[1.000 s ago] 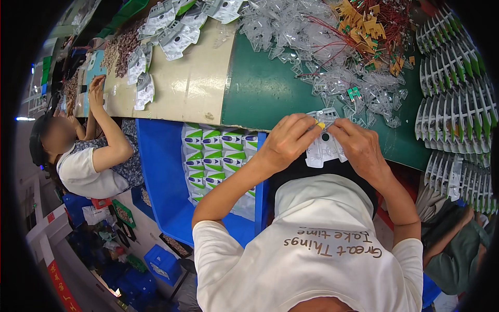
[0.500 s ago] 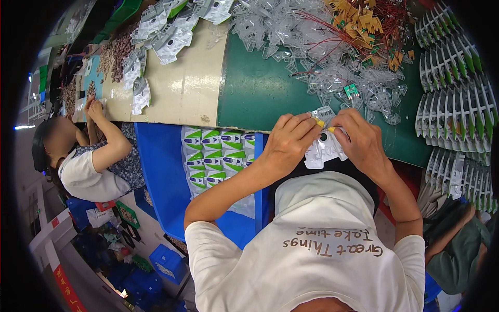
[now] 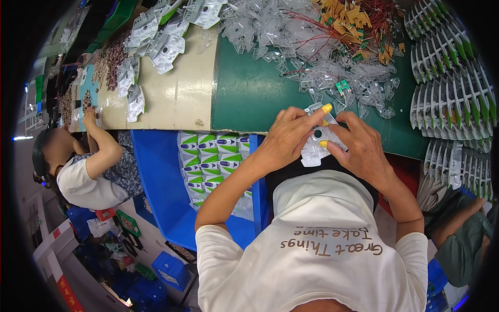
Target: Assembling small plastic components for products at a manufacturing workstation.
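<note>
At the bench's front edge I have a white plastic shell half (image 3: pixel 313 151) with a round dark hole, tilted toward me. My left hand (image 3: pixel 288 136) grips its left side, with the index finger stretched over the upper part. My right hand (image 3: pixel 361 143) is closed on the right side, its thumb lying across the face near the hole. Yellow covers sit on some fingertips of both hands. My fingers hide much of the shell's upper part. Just beyond it, a small green circuit board (image 3: pixel 343 87) lies on clear plastic parts (image 3: pixel 312 57).
Orange pieces with red wires (image 3: pixel 348 23) are heaped at the back. Stacked white-and-green shells (image 3: pixel 452 99) stand at right. More shells (image 3: pixel 165 49) lie on the beige bench section. A blue bin (image 3: pixel 158 177) holds finished-looking units. A co-worker (image 3: pixel 93 169) sits at left.
My left index finger has stretched out over the shell, and my right thumb has moved down onto its face. The fingertips no longer meet at the top. The whole view has shifted slightly.
</note>
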Motion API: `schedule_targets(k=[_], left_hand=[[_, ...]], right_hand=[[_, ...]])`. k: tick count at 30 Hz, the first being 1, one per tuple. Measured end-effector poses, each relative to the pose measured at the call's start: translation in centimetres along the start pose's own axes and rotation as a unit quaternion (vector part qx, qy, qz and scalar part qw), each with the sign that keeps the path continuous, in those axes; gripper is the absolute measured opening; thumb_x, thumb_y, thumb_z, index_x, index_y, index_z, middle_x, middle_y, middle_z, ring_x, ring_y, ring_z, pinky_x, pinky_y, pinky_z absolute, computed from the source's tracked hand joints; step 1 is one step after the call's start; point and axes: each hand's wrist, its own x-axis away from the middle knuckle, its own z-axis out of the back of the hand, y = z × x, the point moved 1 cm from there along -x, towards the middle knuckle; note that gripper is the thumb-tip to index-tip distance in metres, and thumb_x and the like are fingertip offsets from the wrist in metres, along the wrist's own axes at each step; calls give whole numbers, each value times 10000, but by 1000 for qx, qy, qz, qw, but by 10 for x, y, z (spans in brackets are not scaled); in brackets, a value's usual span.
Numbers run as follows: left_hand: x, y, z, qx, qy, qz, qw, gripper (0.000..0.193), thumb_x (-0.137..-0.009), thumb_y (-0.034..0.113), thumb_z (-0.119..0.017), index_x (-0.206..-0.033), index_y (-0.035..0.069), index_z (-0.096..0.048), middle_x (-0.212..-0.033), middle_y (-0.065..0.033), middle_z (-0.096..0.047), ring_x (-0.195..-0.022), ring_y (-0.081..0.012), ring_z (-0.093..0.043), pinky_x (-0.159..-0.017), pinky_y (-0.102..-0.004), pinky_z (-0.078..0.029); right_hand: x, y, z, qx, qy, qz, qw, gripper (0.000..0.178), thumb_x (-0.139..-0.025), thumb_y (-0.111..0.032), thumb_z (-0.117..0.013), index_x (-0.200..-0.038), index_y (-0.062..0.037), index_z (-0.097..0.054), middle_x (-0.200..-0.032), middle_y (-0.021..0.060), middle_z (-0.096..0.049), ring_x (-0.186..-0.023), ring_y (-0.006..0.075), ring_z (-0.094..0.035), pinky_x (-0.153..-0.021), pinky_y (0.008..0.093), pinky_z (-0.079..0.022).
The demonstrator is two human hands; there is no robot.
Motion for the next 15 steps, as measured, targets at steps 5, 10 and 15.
schedule_targets(k=[5,10,15], left_hand=[[-1,4,4,-49,-66,16,997,725,-790,-29,-651,-1475,89,-444,-1058,-62,-681,-917,-274,-542,-821,-375,-407],[-1,8,5,-30,-66,37,997,720,-796,-82,-662,-1459,76,-431,-1145,-79,-694,-965,-310,-568,-865,-408,-428],[0,9,-1,-19,-45,43,998,680,-815,-79,-638,-1452,55,-438,-1146,-78,-692,-965,-311,-567,-883,-410,-426]], right_hand=[[10,-11,24,-239,30,-75,968,243,-801,47,-698,-1042,14,-691,-1012,166,-649,-872,293,-682,-752,377,-560],[21,-18,17,-239,54,-20,969,266,-795,98,-670,-1047,18,-696,-939,157,-687,-802,292,-702,-714,366,-575],[32,-15,-23,-32,131,81,988,303,-720,68,-715,-1019,21,-699,-923,118,-684,-734,260,-696,-629,344,-564]])
